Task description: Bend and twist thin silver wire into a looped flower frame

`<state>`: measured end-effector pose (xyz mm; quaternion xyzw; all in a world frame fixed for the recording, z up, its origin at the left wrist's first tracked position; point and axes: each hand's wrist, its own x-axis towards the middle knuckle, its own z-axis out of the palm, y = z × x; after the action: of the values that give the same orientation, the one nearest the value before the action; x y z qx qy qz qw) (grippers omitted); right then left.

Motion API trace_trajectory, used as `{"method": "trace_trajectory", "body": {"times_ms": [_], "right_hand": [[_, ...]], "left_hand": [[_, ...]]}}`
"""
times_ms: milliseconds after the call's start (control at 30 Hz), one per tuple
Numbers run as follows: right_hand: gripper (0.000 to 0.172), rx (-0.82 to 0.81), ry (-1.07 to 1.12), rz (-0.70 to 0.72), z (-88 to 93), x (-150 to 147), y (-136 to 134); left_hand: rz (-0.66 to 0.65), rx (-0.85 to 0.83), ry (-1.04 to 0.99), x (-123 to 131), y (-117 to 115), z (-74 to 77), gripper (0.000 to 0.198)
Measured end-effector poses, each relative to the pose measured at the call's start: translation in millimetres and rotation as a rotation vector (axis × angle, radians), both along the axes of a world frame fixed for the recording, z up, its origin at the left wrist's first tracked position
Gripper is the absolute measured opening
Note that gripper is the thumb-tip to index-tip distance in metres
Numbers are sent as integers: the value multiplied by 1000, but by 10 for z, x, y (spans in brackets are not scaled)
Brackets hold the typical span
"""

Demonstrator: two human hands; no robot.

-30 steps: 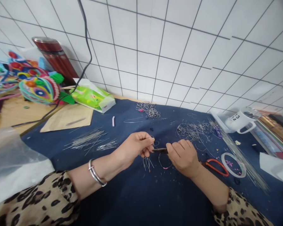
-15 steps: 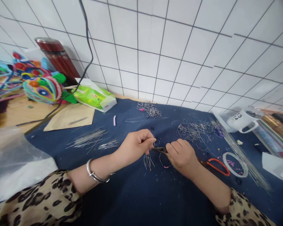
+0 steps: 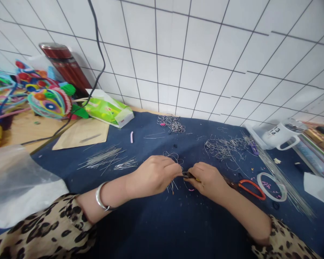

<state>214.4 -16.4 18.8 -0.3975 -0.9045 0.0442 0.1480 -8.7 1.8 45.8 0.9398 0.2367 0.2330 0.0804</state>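
My left hand (image 3: 153, 176) is closed, pinching a thin bent wire (image 3: 173, 157) whose loops rise just above my fingers. My right hand (image 3: 209, 181) is closed around small dark pliers (image 3: 187, 175), and their jaws meet the wire right between both hands. A little bundle of short wires (image 3: 172, 186) lies on the dark blue cloth (image 3: 162, 230) directly under my fingers. A silver bangle sits on my left wrist.
Straight wires (image 3: 105, 160) lie at the left, tangled wire heaps at the back (image 3: 171, 124) and right (image 3: 224, 148). Orange-handled scissors (image 3: 250, 189), a tape ring (image 3: 271, 181), a white mug (image 3: 279, 135), a green packet (image 3: 108, 111), colourful ornaments (image 3: 47, 102) and a plastic bag (image 3: 16, 183) surround the cloth.
Both hands have closed together and dropped slightly toward the cloth, with the pliers' jaws now nearly hidden between them. The view has shifted a little.
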Motion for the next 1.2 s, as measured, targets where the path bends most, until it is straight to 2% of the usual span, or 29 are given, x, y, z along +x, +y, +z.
{"method": "trace_trajectory", "body": {"times_ms": [100, 167, 267, 400, 533, 600, 833, 1200], "right_hand": [[27, -1, -20, -2, -32, 15, 20], [26, 42, -47, -25, -65, 22, 39], [24, 115, -89, -56, -111, 28, 65], [22, 174, -106, -81, -132, 34, 70], [18, 275, -95, -93, -111, 45, 43], [17, 348, -109, -87, -92, 47, 20], [16, 509, -189, -45, -31, 34, -39], [18, 516, -209, -18, -32, 36, -59]], "left_hand": [[16, -41, 15, 22, -5, -23, 21], [87, -117, 2, 45, 4, -30, 23], [191, -297, -45, 69, 42, -24, 22], [214, -517, -153, 64, 117, -28, 18], [349, -884, -279, 50, 174, -78, 20], [407, -1008, -339, 54, 181, -107, 21], [372, -1180, -450, 87, 153, -183, 22], [358, -1302, -488, 104, 124, -170, 22]]}}
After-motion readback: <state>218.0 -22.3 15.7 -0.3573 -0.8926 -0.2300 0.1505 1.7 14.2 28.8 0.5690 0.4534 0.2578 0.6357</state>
